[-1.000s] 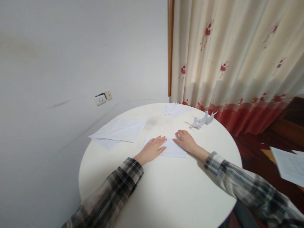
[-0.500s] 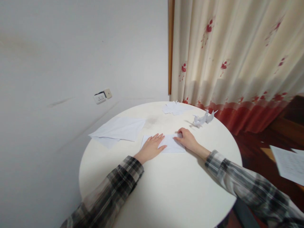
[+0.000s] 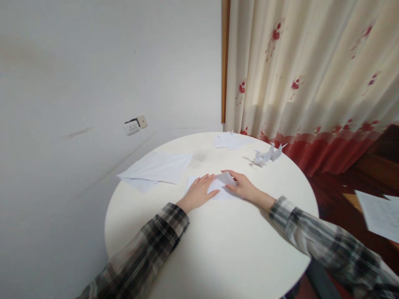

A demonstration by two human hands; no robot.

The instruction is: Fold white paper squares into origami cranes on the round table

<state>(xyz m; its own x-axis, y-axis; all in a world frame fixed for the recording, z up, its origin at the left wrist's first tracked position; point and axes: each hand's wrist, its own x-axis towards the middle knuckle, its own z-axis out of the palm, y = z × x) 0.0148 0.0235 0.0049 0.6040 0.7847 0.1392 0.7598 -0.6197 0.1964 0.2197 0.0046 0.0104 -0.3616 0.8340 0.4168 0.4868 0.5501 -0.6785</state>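
Apparently a fold is being made: the paper lies on the round table between and partly under the two hands, and its far right part is raised off the flat. The right hand has that raised part lightly between thumb and fingers; whether it is only a corner or a longer stretch of edge, I cannot tell. The left hand grips nothing; it rests palm down, fingers spread, over the left part of the same paper, as if to pin it.

As I judge it, the fold is only begun, with no pressed crease visible under the right hand. The next move calls for a steady left palm, a careful lining-up of the lifted part, and only then firm pressure along the bend; thin paper could slip or crease crooked.

Beyond the right hand, toward the table's far right, stand some folded paper shapes, apart from the grip. Straight ahead of both hands, near the far rim, lie smaller paper pieces. Out to the left of the left hand, well apart, large sheets overlap.
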